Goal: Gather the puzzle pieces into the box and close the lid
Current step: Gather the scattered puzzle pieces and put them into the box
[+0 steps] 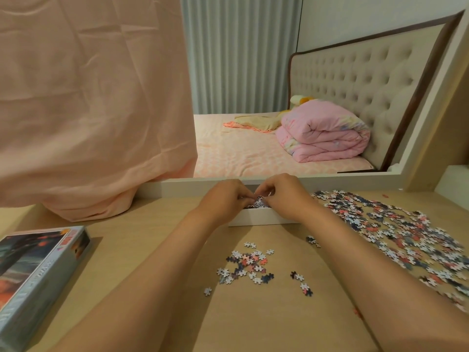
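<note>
A white open box [256,217] stands on the wooden desk, near the mirror's base. Both hands hover over it, fingers curled together. My left hand [224,198] and my right hand [281,195] hold a clump of puzzle pieces [257,200] between their fingertips above the box. A small cluster of loose pieces [247,266] lies on the desk in front of me. A large spread of pieces [396,232] covers the desk's right side. The printed box lid [33,278] lies at the left front.
A pink cloth [88,110] hangs over the left part of the mirror and bunches onto the desk. The mirror [304,85] reflects a bed with a folded pink quilt. A few stray pieces [305,288] lie near my right forearm.
</note>
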Demonstrator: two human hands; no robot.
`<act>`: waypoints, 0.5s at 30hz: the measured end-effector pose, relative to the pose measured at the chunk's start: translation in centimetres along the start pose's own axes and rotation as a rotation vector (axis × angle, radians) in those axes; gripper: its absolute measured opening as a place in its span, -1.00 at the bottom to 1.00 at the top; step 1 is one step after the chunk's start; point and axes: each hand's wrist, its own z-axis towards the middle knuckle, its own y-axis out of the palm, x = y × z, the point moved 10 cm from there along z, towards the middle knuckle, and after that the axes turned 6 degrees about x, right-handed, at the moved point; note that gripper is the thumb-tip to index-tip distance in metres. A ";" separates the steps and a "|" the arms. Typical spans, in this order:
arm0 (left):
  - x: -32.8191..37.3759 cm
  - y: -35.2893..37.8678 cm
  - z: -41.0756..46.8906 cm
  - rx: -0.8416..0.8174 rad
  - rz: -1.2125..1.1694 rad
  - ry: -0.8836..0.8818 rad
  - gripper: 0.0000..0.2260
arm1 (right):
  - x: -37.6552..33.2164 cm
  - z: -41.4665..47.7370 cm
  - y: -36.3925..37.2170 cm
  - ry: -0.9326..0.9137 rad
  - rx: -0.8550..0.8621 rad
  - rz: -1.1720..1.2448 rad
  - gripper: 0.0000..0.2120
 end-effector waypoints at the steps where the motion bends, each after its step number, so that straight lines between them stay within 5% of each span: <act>1: 0.0 0.4 -0.2 -0.039 0.035 0.004 -0.83 | -0.2 -0.2 0.3 -0.012 -0.034 -0.006 -0.77; 9: 3.0 -2.4 -5.0 0.130 0.047 0.113 -0.85 | -2.2 -4.3 -3.4 -0.065 -0.071 0.001 -0.85; 12: 3.2 -0.8 -7.5 -0.010 0.063 0.094 -0.81 | -1.6 -7.3 -2.7 -0.015 -0.292 -0.084 -0.87; 15: 2.9 2.6 -10.1 -0.274 0.124 0.010 -0.49 | -0.1 -9.8 -3.5 0.053 -0.380 -0.150 -0.87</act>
